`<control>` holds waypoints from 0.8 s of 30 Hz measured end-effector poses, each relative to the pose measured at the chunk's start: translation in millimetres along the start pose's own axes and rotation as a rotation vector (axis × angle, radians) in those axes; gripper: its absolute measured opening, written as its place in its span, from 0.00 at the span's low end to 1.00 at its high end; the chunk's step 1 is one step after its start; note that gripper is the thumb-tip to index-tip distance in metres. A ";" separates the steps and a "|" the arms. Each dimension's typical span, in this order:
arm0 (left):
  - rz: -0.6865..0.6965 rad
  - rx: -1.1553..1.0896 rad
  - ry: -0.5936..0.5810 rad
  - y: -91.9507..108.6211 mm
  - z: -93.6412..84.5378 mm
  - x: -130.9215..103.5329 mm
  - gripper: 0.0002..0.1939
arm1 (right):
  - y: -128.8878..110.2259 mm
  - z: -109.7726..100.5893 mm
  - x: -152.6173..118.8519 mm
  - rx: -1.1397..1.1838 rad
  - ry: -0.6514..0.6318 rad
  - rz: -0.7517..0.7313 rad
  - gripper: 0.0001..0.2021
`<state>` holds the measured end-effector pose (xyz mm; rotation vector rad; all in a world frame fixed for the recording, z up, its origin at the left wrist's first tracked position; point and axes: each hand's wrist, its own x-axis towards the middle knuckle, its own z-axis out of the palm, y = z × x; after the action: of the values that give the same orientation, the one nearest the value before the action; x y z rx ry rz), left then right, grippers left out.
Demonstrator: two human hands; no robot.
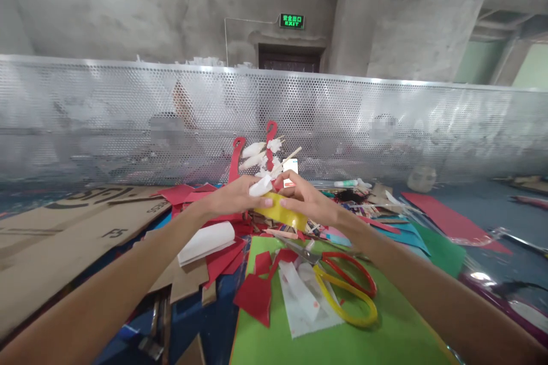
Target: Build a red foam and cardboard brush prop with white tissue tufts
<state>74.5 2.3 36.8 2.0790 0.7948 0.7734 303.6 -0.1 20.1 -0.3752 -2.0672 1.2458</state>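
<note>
Both hands are raised over the middle of the table, close together. My left hand (234,194) pinches the left end of a glossy yellow strip (280,212), and a small white rolled piece of paper (261,186) sits by its fingers. My right hand (309,198) grips the strip's upper edge with its fingertips bent. Just behind the hands, white tissue bundles on thin sticks (253,161) stand beside red looped strips (236,158). Below lie scissors (342,279) with one red and one yellow handle, a white tissue sheet (299,319) and red scraps (253,297).
A green sheet (377,336) lies under the scissors. Folded white paper (208,242) and large cardboard (72,239) are at left. At right are a red sheet (445,217), a clear jar (422,178) and a glue tube (345,183). A perforated metal screen (107,120) borders the back.
</note>
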 end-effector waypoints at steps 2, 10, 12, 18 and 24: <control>0.022 -0.027 -0.001 0.6 -3.0 -1.9 0.16 | -7.9 -0.4 -1.5 -0.002 -0.034 -0.013 0.16; 0.050 -0.138 0.037 -13.4 -4.6 -4.2 0.21 | -17.1 -6.6 -5.3 -0.040 -0.090 0.019 0.20; 0.071 -0.161 0.061 -15.1 -4.9 -4.9 0.21 | -17.6 -10.3 -5.3 -0.069 -0.054 -0.005 0.20; 0.077 -0.043 0.054 -8.6 -1.5 -5.9 0.17 | -20.4 -20.0 -4.9 -0.176 -0.023 -0.029 0.19; 0.015 0.051 -0.011 1.4 6.0 -4.9 0.17 | -21.4 -20.1 -6.8 -0.275 -0.054 -0.031 0.17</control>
<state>76.2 -4.6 33.6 2.1355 0.8013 0.7563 324.4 -1.2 41.9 -0.4351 -2.2886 0.9643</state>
